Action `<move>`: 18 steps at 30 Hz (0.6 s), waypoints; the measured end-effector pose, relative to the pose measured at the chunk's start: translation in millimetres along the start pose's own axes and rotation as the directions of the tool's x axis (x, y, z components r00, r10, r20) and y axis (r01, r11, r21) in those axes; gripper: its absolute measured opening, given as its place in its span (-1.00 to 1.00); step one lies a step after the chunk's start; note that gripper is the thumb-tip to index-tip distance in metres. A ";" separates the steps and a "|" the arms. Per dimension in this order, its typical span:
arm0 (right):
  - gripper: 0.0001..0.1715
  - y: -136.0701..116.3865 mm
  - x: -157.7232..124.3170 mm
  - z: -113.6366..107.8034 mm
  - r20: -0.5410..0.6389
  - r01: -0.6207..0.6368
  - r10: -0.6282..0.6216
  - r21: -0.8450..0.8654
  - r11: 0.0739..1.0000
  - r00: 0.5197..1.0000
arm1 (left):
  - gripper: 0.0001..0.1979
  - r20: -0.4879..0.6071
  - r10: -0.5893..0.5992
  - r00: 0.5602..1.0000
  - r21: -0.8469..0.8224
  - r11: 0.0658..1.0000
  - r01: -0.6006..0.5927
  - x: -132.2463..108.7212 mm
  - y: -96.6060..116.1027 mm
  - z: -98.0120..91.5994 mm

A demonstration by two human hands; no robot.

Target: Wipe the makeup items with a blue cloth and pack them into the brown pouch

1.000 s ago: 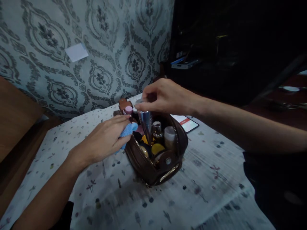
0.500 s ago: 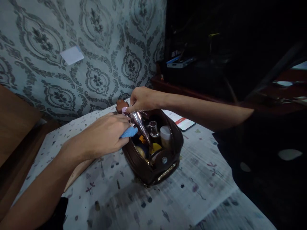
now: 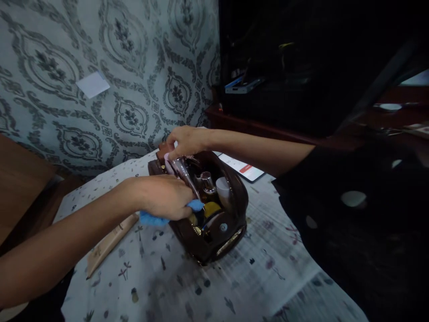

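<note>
A dark brown zip bag (image 3: 239,197) stands open on the patterned cloth, with a clear-capped bottle (image 3: 208,181), a white-capped bottle (image 3: 223,188) and yellow items inside. My left hand (image 3: 167,197) reaches over the bag's left side, closed on a blue cloth (image 3: 154,219) that shows below and beyond the fingers. At the bag's far left corner my right hand (image 3: 186,141) pinches the upper end of a shiny tube (image 3: 182,170), which slants down into the bag. Beside that tube is a pink item (image 3: 168,164).
A beige tube (image 3: 110,246) lies on the cloth left of the bag. A lit phone (image 3: 243,167) rests behind it on the right. Patterned wall (image 3: 130,116) rises behind; a dark screen (image 3: 301,67) stands at the right.
My left hand has moved right and down over the bag's opening with the blue cloth. My right hand stays at the shiny tube's upper end. The camera view has shifted slightly.
</note>
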State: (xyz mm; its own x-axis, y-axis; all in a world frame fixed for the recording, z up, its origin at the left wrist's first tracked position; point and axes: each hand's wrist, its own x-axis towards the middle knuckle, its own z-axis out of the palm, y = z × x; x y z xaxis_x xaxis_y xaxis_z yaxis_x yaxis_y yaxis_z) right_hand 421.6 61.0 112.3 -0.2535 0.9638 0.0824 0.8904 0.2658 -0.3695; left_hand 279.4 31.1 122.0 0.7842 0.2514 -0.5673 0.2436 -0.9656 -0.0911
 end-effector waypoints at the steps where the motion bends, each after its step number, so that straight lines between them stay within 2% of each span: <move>1: -0.77 0.2 1.2 1.1 0.000 0.008 -0.008 0.000 1.000 1.000 | -0.75 0.058 -0.011 0.998 0.015 1.000 0.010 0.1 2.6 -2.4; 3: -0.78 -0.2 2.5 2.8 0.001 0.020 -0.020 -0.003 1.000 1.000 | -0.71 0.142 -0.044 0.989 0.045 0.998 0.038 -0.8 6.4 -5.3; 4: -0.78 -0.9 2.6 3.3 0.004 0.024 -0.024 -0.004 1.000 1.000 | -0.71 0.150 -0.057 0.987 0.051 0.997 0.050 -1.6 7.3 -5.7; 10: -0.78 -10.2 -4.7 -0.4 0.096 -0.003 0.001 0.023 1.000 0.995 | -0.75 0.108 -0.055 0.993 0.047 0.998 0.050 -5.4 5.6 -0.2; 16: -0.71 -17.0 -6.1 7.2 0.091 -0.061 0.076 -0.164 0.985 0.993 | -0.75 0.080 -0.055 0.995 0.055 0.997 0.051 -8.3 6.7 2.1; 18: -0.71 -17.5 -4.6 13.8 0.079 -0.044 0.064 -0.231 0.972 0.995 | -0.74 0.076 -0.062 0.995 0.074 0.996 0.057 -8.7 7.2 2.5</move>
State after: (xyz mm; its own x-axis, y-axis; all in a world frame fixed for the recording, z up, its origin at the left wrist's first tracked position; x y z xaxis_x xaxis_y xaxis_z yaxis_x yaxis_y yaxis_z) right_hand 402.0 51.6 105.6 -0.2254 0.9741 -0.0149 0.9639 0.2208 -0.1488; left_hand 272.8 21.8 124.2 0.7218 0.3053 -0.6211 0.2451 -0.9520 -0.1831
